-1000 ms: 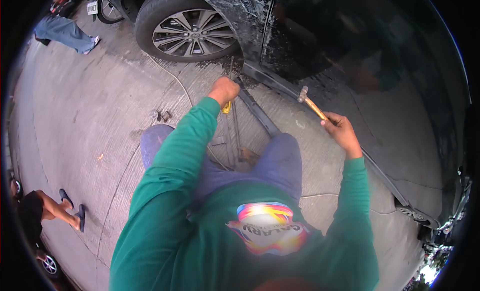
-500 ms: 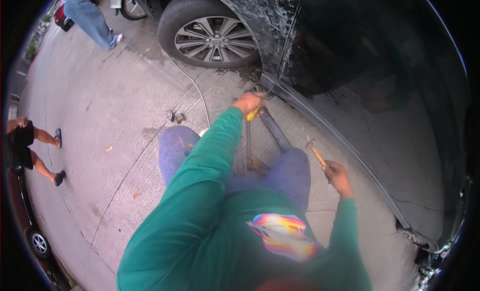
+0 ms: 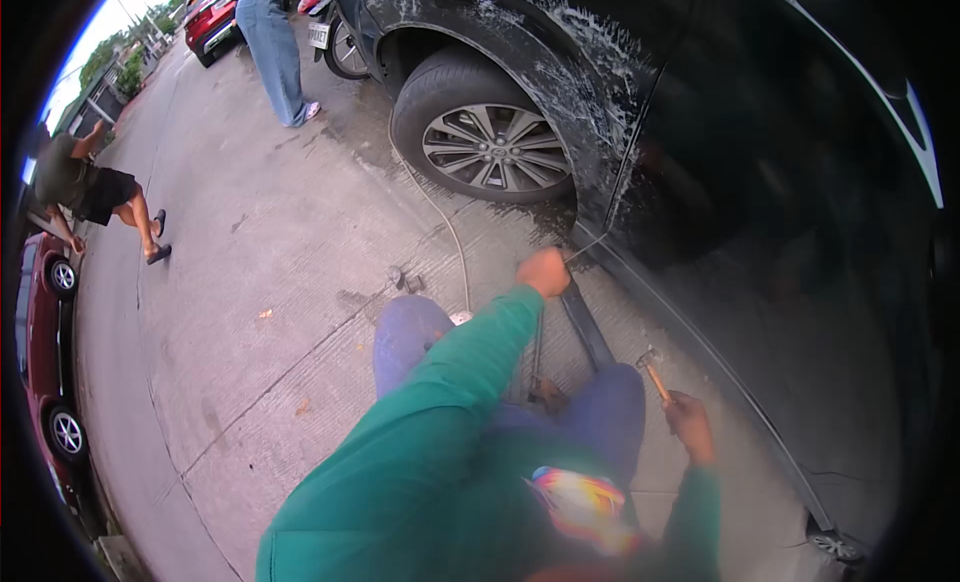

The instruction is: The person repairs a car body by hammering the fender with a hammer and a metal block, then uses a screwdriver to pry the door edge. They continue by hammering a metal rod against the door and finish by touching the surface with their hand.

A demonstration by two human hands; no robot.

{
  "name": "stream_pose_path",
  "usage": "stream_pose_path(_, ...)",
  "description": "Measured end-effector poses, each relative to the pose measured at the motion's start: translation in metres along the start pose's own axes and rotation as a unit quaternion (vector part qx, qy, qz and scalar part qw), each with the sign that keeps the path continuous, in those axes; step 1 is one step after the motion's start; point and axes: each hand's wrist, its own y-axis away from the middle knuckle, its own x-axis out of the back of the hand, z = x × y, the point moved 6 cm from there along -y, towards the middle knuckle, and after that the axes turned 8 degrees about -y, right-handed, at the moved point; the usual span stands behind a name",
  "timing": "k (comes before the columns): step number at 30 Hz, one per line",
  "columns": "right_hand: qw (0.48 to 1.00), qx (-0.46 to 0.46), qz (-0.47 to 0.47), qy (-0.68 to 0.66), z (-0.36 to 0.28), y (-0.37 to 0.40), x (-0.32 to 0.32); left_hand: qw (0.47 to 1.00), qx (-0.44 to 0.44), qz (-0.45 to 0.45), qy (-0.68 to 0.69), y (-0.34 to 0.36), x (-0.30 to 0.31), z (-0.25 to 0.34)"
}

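Reaching out toward the parked car, a thin metal shaft (image 3: 588, 246) juts from the left hand (image 3: 545, 272), and what a slender line it makes! It slants forward and right, its tip up by the dark sill (image 3: 690, 330) just behind the front wheel (image 3: 495, 149); touching or not, I can't tell. That left grip is closed firmly around it, the handle hidden in the fist.

Over to the right hand (image 3: 690, 427), lower and nearer the body: its grip is wrapped around the wooden handle of a hammer (image 3: 657, 379), head upward. Here's the key line: the shaft's tip lies forward and left of the hammer head, the two well apart, with the left hand much the nearer to that tip.

Below the left fist, a dark bar (image 3: 585, 327) runs back toward the right knee (image 3: 608, 412). Farther out, a pale hose (image 3: 455, 232) curves across the concrete, small metal pieces (image 3: 405, 280) beside it. And beyond, a person in jeans (image 3: 272, 57) stands near a motorcycle (image 3: 345, 52)!
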Motion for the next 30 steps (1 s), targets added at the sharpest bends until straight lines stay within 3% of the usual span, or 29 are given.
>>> stream_pose_path(10, 0.999, -0.043, 0.003, -0.019, 0.034, 0.021, 0.009, 0.998, 0.014, 0.029, 0.056, -0.003, -0.006, -0.01)
stream_pose_path(20, 0.999, -0.035, 0.001, -0.02, 0.029, 0.025, -0.005, 0.998, 0.028, -0.037, 0.039, -0.01, -0.021, -0.008)
stream_pose_path(23, 0.999, -0.036, 0.001, -0.023, 0.03, 0.028, -0.006, 0.995, 0.006, -0.042, 0.087, -0.025, -0.069, -0.012)
stream_pose_path(25, 0.999, -0.042, 0.003, -0.028, 0.03, 0.027, -0.006, 0.967, 0.062, -0.018, 0.246, -0.023, -0.09, -0.002)
stream_pose_path(30, 0.999, -0.044, 0.008, -0.014, 0.032, 0.032, -0.002, 0.987, 0.028, 0.004, 0.157, 0.009, -0.068, 0.034)
